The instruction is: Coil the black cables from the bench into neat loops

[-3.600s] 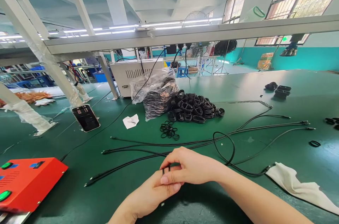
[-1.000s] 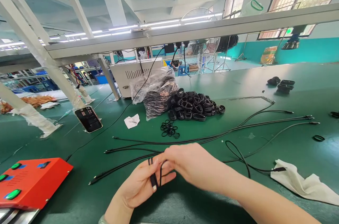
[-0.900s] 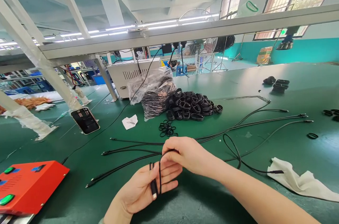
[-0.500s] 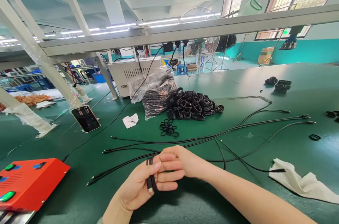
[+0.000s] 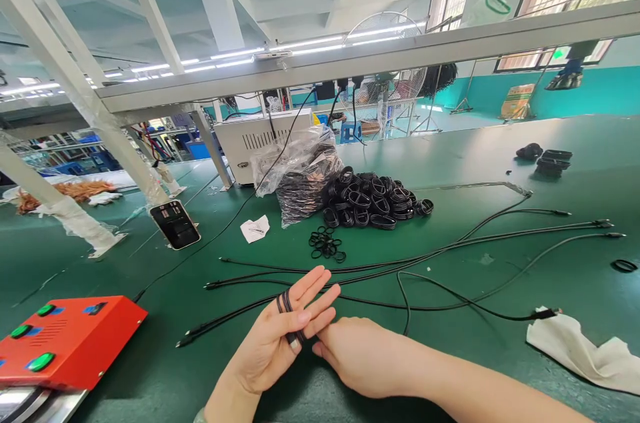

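Note:
My left hand (image 5: pixel 285 336) is palm up at the lower middle, its thumb pressing a black cable (image 5: pixel 294 341) with a metal plug end against the fingers. Thin black bands (image 5: pixel 283 302) circle a finger of that hand. My right hand (image 5: pixel 357 353) is closed just right of the left fingertips; whatever its curled fingers hold is hidden. Beyond both hands, several long black cables (image 5: pixel 440 248) stretch across the green table. A small heap of black rubber rings (image 5: pixel 326 244) lies in front of a pile of coiled black cables (image 5: pixel 375 200).
A clear plastic bag (image 5: pixel 305 183) of black items leans by a white metal box (image 5: pixel 235 150). A red box with green buttons (image 5: pixel 75 343) is at left, near a phone (image 5: pixel 175 224). A pale cloth (image 5: pixel 583 350) lies at right. A metal rail (image 5: pixel 350 60) crosses overhead.
My right hand has moved down from behind the left fingers to their right side. The left fingers have tilted upward. A cable at right now bends in a loop. The view shifted slightly.

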A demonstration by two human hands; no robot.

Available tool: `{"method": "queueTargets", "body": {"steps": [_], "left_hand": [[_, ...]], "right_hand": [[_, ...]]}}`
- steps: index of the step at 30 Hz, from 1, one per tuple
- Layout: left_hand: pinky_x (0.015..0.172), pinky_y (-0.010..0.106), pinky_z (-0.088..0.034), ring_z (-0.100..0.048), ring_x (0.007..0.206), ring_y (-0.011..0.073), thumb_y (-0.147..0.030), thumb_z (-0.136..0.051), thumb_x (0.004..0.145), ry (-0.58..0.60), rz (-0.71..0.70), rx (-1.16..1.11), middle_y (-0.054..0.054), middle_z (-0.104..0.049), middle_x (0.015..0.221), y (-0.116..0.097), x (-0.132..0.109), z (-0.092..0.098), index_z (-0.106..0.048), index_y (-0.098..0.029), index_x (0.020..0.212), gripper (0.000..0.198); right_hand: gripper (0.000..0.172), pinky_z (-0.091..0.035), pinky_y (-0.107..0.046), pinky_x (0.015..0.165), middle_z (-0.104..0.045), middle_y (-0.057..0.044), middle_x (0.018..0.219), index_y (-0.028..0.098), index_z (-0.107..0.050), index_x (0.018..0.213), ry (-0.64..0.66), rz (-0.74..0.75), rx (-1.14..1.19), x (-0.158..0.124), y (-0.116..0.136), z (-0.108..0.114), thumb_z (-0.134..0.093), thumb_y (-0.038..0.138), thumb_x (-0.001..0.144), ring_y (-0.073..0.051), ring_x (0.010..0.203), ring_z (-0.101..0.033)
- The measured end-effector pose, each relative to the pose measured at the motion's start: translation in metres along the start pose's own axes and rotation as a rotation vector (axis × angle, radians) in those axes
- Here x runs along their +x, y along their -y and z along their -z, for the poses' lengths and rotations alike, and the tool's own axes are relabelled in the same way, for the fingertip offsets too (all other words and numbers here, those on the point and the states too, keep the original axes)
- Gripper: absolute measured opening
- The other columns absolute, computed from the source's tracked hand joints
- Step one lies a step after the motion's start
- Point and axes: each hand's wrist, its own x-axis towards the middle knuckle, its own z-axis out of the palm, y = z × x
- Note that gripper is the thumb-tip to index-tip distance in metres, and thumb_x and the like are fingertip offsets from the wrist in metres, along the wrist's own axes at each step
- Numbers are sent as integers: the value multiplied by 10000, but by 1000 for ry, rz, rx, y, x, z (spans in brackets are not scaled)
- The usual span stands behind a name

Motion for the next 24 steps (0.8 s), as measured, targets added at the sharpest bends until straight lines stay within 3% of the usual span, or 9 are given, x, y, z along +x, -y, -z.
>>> {"method": "queueTargets", "body": {"steps": [3,7,13,17,20,22,24], "left_hand": [[1177,447,-257,-362,1403,318,-10,-475,858,-55,-14,7,49,-368,1565,1,3,0,-569,-218,1332,526],[1198,430,-206,-329,1423,285,-16,-432,872,-29,-57,-27,40,-399,1549,1,3,-4,-560,-210,1341,523],[1153,346,-319,-319,1426,255,-40,-319,920,165,-41,-102,84,-448,1507,4,0,-4,-541,-116,1354,494],[1112,298,-378,-344,1410,227,-33,-272,930,216,-26,-155,62,-435,1503,3,-3,-5,-540,-99,1350,502],[1072,283,-422,-393,1384,212,-8,-314,909,233,37,-211,59,-448,1486,2,-7,-12,-535,-109,1351,505],[1029,294,-465,-464,1338,223,12,-380,878,260,136,-239,74,-528,1425,4,-11,-20,-532,-126,1354,518],[973,299,-505,-535,1280,245,12,-466,835,295,279,-245,104,-623,1330,9,-15,-29,-520,-125,1361,546]], "right_hand": [[273,-451,-318,545,-710,-145,758,75,-611,1106,-21,-7,-140,-9,10,2,-435,212,949,-282,642,-682],[257,-466,-315,535,-702,-103,710,100,-591,1129,-60,31,-233,-7,12,1,-498,138,892,-267,600,-685],[278,-496,-312,579,-731,-69,821,173,-618,985,-6,-32,-243,15,2,-20,-605,54,734,-245,655,-694],[202,-523,-327,639,-727,-47,819,194,-666,917,-84,-107,-229,28,-4,-37,-592,66,780,-242,717,-699],[321,-532,-323,645,-716,-78,892,194,-631,1152,-150,-167,-237,32,-8,-37,-501,87,879,-237,788,-697],[497,-537,-342,617,-698,-109,935,164,-429,1404,-200,-230,-252,32,-10,-31,-444,100,912,-244,778,-691],[635,-537,-356,588,-678,-117,938,141,-221,1507,-263,-280,-284,31,-13,-20,-421,90,906,-249,751,-684]]}}
